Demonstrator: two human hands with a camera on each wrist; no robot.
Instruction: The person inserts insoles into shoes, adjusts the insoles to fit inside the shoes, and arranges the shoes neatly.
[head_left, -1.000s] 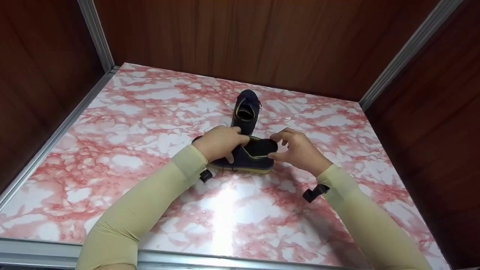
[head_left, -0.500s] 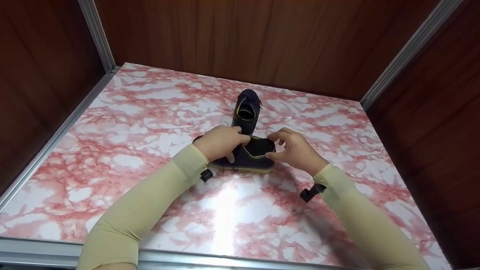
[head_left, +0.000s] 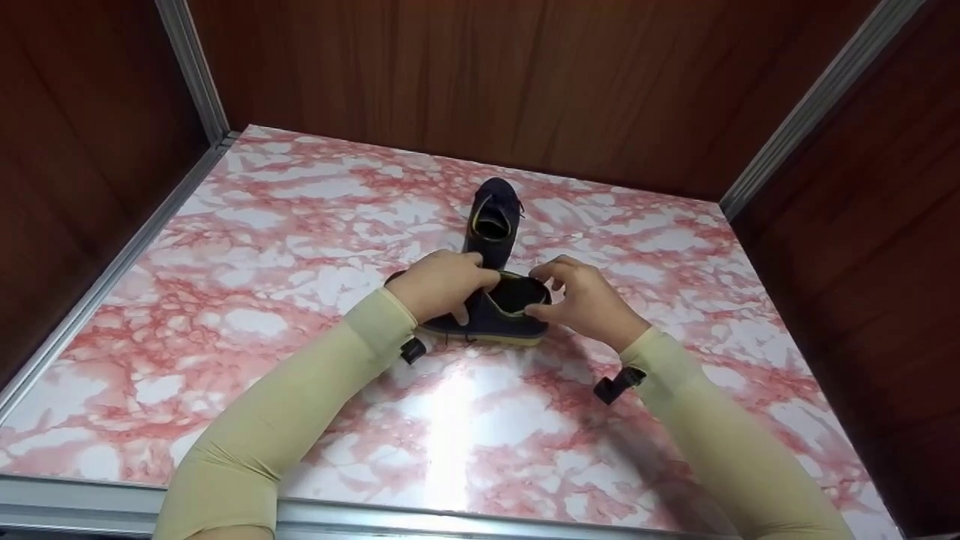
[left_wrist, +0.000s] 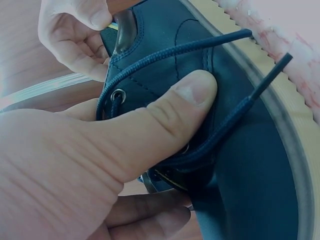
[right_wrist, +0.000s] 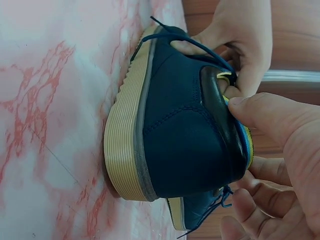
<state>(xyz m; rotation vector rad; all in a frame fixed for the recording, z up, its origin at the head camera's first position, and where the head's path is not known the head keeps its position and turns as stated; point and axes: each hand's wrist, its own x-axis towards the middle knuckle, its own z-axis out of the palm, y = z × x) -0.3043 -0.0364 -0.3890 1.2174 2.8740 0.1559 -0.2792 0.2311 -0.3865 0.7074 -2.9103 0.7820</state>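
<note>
A dark navy lace-up shoe (head_left: pixel 499 324) with a ribbed cream sole stands sideways, toe to the left. My left hand (head_left: pixel 442 285) grips it over the lacing, thumb on the near side, fingers at the opening's far edge. In the left wrist view, the lace (left_wrist: pixel 165 53) hangs loose beside the thumb. At the heel, my right hand (head_left: pixel 591 304) pinches the back of a black insole (head_left: pixel 517 294) lying in the opening. Its yellow and blue edge shows above the dark collar in the right wrist view. The insole's front part is hidden inside the shoe.
A matching shoe (head_left: pixel 495 193) stands just behind, toe pointing away, its heel close to the near shoe. Both rest on a red-and-white marbled tabletop (head_left: pixel 315 420). Brown wood panels (head_left: pixel 480 82) with metal rails close in the back and sides.
My right hand has slid slightly left, and the black insole has moved with it further into the shoe. The left hand and both shoes stay almost in place.
</note>
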